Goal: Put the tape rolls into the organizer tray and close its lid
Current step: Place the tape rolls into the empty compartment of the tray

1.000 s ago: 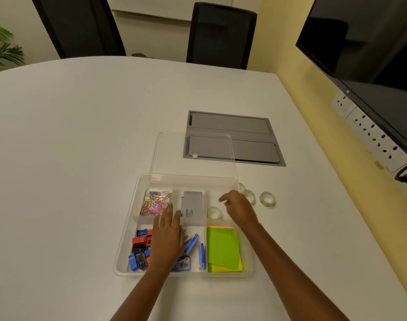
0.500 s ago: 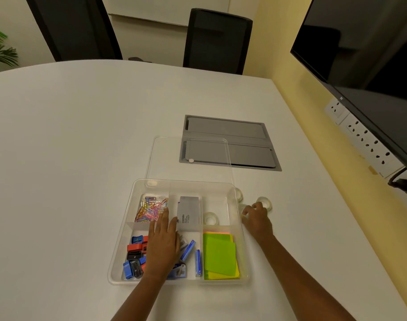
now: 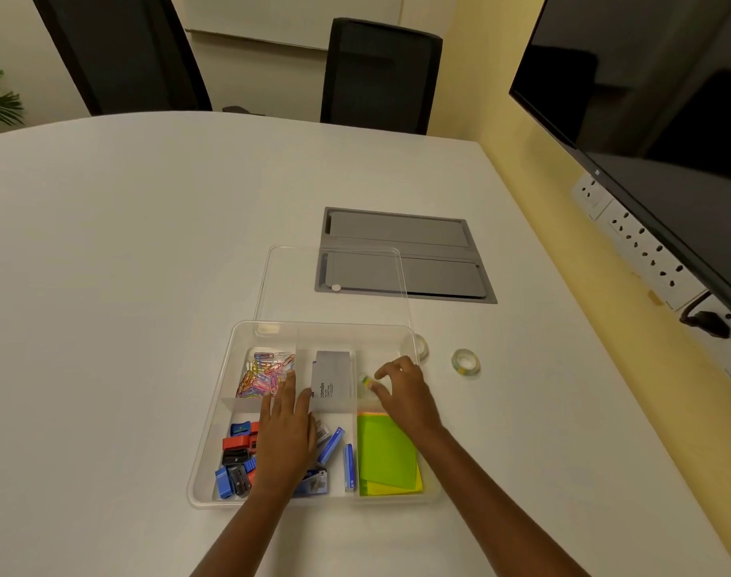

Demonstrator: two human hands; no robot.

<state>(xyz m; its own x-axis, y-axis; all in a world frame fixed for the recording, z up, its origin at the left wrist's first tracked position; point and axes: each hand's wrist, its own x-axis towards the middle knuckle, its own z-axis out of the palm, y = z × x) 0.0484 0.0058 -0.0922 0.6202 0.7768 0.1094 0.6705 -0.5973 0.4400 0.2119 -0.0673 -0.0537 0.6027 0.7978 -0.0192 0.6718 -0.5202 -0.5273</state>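
The white worktop carried a clear organizer tray with its clear lid lying flat just beyond the far rim, partly over a grey hatch set into the surface. The left hand lay palm down, fingers loosely spread, across the tray's middle compartments, seemingly steadying it. The right hand hovered over the far-right compartment, thumb and fingers pinching a tape roll; the roll was blurred, so the exact contact could not be read. Green and yellow sticky notes filled the near-right compartment, a grey box the centre one, coloured paper clips the far-left one. Two more tape rolls remained outside: one touching or just beside the tray's far-right corner, partly hidden by the wall, and another well clear to the right. Judgement: step in hand was dropping the held roll into the far-right compartment. To do it well: lower it flat below the rim before opening the fingers so it does not roll onto the notes; keep the left hand pressing the tray; leave room for the two remaining rolls, low enough for the lid to seat.
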